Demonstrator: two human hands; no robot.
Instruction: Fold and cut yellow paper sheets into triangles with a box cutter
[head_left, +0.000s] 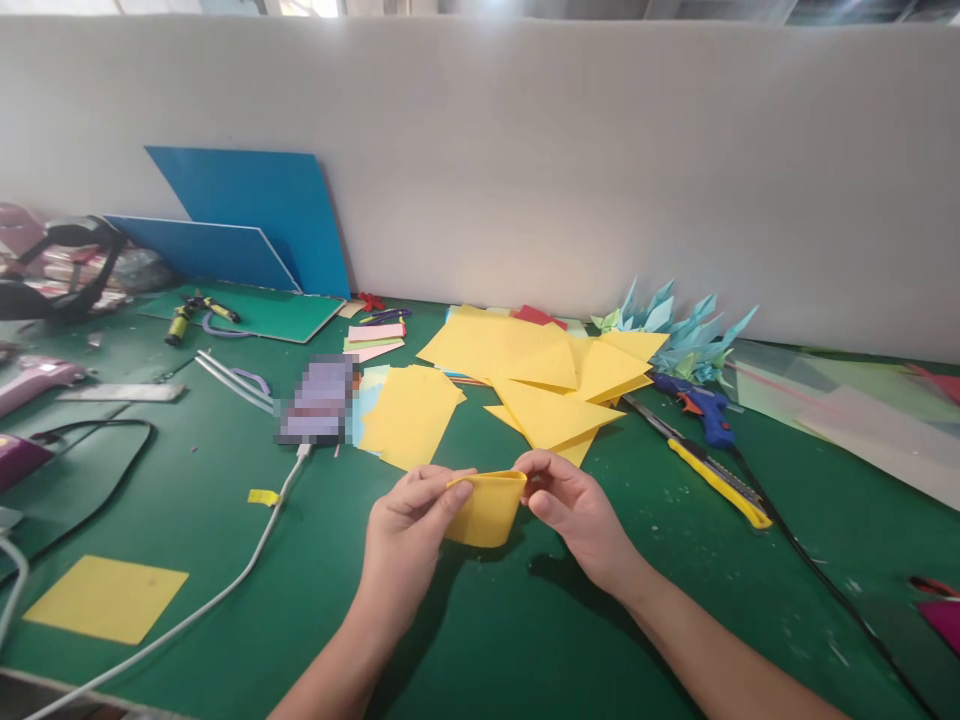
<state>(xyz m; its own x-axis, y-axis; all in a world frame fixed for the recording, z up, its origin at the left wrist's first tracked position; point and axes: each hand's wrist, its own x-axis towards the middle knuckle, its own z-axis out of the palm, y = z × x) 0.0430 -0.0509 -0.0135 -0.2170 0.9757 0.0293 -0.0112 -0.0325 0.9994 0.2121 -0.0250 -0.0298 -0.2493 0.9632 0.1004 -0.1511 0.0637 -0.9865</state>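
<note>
A small yellow paper (487,512), bent over on itself with a rounded fold at its right end, is held above the green table. My left hand (412,520) pinches its left end between thumb and fingers. At the folded right end, the fingertips of my right hand (574,510) touch the paper, with the thumb a little apart from the index finger. Behind my hands lie several yellow sheets (510,350), some of them folded. One flat yellow square (109,598) rests at the front left.
A yellow cutter (720,485) and a blue glue gun (712,412) lie to the right, near folded light-blue paper pieces (686,325). A phone (316,400) with a white cable (247,565) is left of centre. Blue boards (262,200) lean on the back wall.
</note>
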